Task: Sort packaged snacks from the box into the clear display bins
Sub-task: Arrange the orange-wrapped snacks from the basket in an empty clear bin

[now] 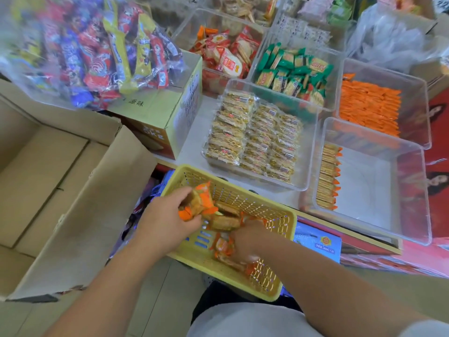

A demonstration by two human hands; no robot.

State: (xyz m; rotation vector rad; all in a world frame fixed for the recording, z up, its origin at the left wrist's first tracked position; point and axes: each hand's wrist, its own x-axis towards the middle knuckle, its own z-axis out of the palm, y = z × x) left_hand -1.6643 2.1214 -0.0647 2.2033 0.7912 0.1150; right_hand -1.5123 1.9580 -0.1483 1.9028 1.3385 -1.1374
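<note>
It was the gathering step: the left hand (167, 215) curled its fingers round a bunch of orange snack packs (200, 203) over the yellow basket (288, 215). The right hand (245, 237) dug among the loose packs (223, 246), and its fingers were hidden. Next, the bunch likely needed standing beside the row (328, 178) in the near-right bin (369, 190).

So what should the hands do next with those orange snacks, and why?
Probably lift the left hand, whose fingers grip a bunch of orange packs, out of the yellow basket and over to the near clear bin. That bin holds only one row of matching orange-ended packs, with much bare floor beside it.
</note>
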